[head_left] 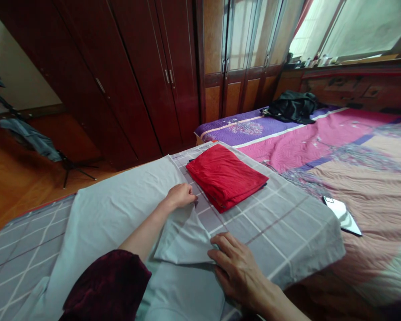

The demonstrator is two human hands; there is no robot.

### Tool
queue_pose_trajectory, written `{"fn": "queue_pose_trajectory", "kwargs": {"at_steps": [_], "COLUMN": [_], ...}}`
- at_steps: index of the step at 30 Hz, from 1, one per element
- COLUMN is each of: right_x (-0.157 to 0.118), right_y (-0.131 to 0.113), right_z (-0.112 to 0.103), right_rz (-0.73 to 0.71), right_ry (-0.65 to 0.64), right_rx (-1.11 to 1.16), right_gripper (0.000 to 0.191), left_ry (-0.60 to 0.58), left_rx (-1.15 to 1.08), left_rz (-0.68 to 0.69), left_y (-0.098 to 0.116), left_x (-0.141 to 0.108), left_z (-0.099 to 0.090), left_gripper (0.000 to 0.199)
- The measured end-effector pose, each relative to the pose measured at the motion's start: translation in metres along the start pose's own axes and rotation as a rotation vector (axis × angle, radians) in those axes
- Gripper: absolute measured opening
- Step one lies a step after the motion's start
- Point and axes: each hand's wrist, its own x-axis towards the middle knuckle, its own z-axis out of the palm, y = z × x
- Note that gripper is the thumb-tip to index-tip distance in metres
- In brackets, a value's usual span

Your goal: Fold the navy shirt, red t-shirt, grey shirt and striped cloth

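A pale grey-green garment (120, 196) lies spread over a table with a grey checked cloth (270, 223). My left hand (181, 195) is closed on the folded-over part of the garment, near its right side. My right hand (232, 263) pinches the corner of that same part, nearer to me. Between the two hands the fabric forms a loose flap with creases. Just beyond my hands sits a folded red cloth (227, 174), with a dark layer showing beneath its edges.
A bed (321, 142) with a purple and pink quilt stands at the right, bearing a black garment (292, 107) and a phone-like white object (342, 215). Dark red wardrobes (137, 67) stand behind the table. A black tripod stand (70, 165) is on the floor at left.
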Motion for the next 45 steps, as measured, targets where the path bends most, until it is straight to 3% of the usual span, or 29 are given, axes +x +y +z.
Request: {"fn": "queue_pose_trajectory", "kwargs": {"at_steps": [3, 10, 16, 23, 26, 35, 40, 45], "right_x": [-0.004, -0.01, -0.015, -0.012, -0.009, -0.004, -0.004, -0.003], "right_y": [0.002, 0.004, 0.001, 0.008, 0.009, 0.007, 0.008, 0.007], "right_z": [0.003, 0.003, -0.003, 0.001, 0.001, -0.007, -0.004, -0.004], "right_rz": [0.01, 0.044, 0.081, -0.009, -0.057, -0.135, -0.123, -0.089], "right_ry": [0.013, 0.007, -0.153, -0.275, -0.324, -0.308, -0.337, -0.346], "right_rx": [0.015, 0.019, 0.012, 0.001, 0.019, 0.055, 0.105, 0.12], "right_gripper": [0.019, 0.017, 0.016, 0.017, 0.019, 0.025, 0.024, 0.022], "left_ry": [-0.074, -0.069, -0.037, -0.26, -0.287, -0.23, -0.16, -0.1], "left_rx": [-0.149, -0.379, -0.355, -0.36, -0.372, -0.506, -0.415, -0.025], "left_rz": [0.028, 0.037, 0.015, 0.051, 0.05, 0.035, 0.044, 0.001], "left_y": [-0.001, -0.006, -0.018, -0.014, -0.013, -0.016, -0.021, -0.032], "left_x": [0.013, 0.021, 0.031, 0.028, 0.022, 0.013, 0.014, -0.003], "left_z": [0.01, 0.024, 0.024, 0.009, 0.002, 0.013, 0.009, -0.013], "left_gripper": [0.027, 0.042, 0.036, 0.032, 0.028, 0.025, 0.028, 0.037]}}
